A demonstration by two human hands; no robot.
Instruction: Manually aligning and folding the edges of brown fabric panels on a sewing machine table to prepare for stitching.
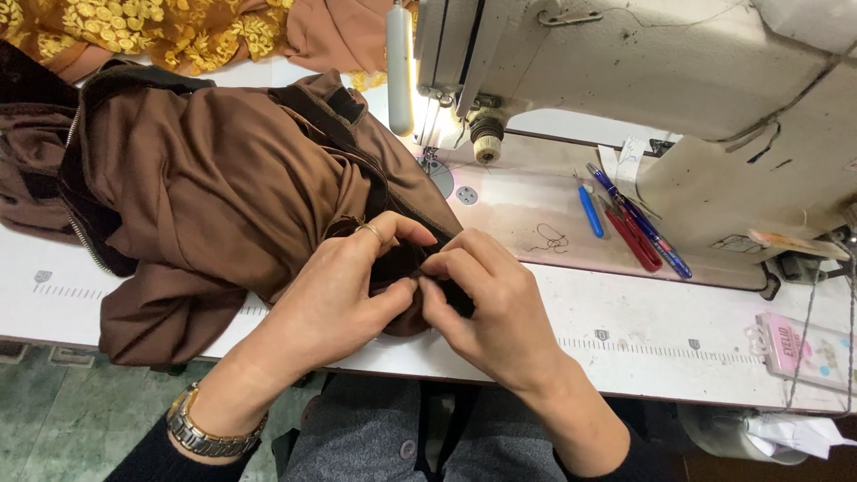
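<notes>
my left hand (335,290): gold ring, gold-silver metal watch | right hand (491,308): bare | both sleeves black | grey trousers on me

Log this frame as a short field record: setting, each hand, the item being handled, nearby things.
setting: white sewing table with a cream sewing machine
left hand: pinches a dark edge of the brown garment; ring on one finger, metal watch on the wrist
right hand: pinches the same edge, fingertips meeting the left's
garment state: bunched on the table, zipper visible at left
nearby: blue and red pens beside the machine; yellow lace fabric at the far edge; pink packet at right
</notes>
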